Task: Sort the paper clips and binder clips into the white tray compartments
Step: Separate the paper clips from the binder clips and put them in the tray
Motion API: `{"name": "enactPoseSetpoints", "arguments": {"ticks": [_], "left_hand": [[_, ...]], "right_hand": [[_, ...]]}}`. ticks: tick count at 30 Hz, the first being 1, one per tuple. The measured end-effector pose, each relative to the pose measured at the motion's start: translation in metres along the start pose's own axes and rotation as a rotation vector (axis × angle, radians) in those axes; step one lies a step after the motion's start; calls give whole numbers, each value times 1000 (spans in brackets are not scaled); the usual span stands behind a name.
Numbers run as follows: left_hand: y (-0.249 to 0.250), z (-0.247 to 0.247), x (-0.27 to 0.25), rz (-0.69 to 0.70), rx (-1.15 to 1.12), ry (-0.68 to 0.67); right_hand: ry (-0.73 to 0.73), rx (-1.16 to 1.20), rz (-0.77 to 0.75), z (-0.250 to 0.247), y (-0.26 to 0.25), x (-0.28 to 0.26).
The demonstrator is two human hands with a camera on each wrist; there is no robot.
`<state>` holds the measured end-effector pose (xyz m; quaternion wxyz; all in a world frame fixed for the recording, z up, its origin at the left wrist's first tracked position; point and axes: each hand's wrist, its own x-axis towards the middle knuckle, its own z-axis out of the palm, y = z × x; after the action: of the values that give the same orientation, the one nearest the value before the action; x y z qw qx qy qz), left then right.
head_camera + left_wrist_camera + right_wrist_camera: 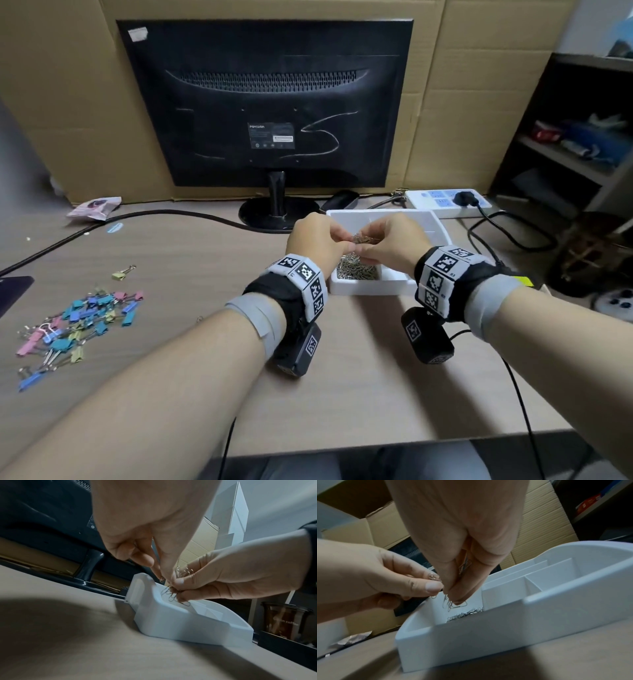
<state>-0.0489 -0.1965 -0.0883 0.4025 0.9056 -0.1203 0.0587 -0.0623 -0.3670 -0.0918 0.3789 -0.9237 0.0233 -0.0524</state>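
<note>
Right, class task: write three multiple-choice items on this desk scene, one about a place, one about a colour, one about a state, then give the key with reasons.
1. Where does the heap of pastel binder clips lie?
A. in the tray
B. on the desk, left of the arms
C. on the shelf

2. What colour is the compartmented plastic tray?
A. black
B. blue
C. white

3. What are both hands doing?
A. pinching a tangle of silver wire paper clips above the tray
B. resting flat
C. gripping a cable

Key: 1 B, the heap sits on bare desk far left. 2 C, its walls are white. 3 A, left hand and right hand meet, fingertips on clips.
</note>
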Motion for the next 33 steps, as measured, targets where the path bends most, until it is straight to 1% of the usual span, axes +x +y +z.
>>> {"name": "enactPoseSetpoints", "arguments": {"ticks": [3,6,11,15,17,20,22,26,28,30,33], "left_hand": [[-4,4,1,7,31,-17],[-8,10,5,16,121,10],[-5,14,6,86,312,59],[-11,14,11,15,206,7],[-12,13,11,13,186,-10],[-9,3,5,44,194,20],[-10,-6,2,49,184,49],[-11,-26,-6,-15,95,46],[-12,-37,-12,-49,45,21],[-15,-49,-18,-79,46,-2],[-23,-70,-34,-117,139,-10]], "right_hand": [[19,-113,-45,0,-1,3],[23,-122,-46,-1,-4,3],[44,-165,-39,-2,-6,5],[90,-141,-5,-4,-4,7],[81,-125,6,-5,-4,9],[17,-139,13,-4,-9,11],[6,-110,18,-1,-13,13],[9,-110,12,3,-23,9],[1,-33,31,2,-29,2],[21,39,7,2,-38,-6],[65,-15,-102,8,-60,-19]]}}
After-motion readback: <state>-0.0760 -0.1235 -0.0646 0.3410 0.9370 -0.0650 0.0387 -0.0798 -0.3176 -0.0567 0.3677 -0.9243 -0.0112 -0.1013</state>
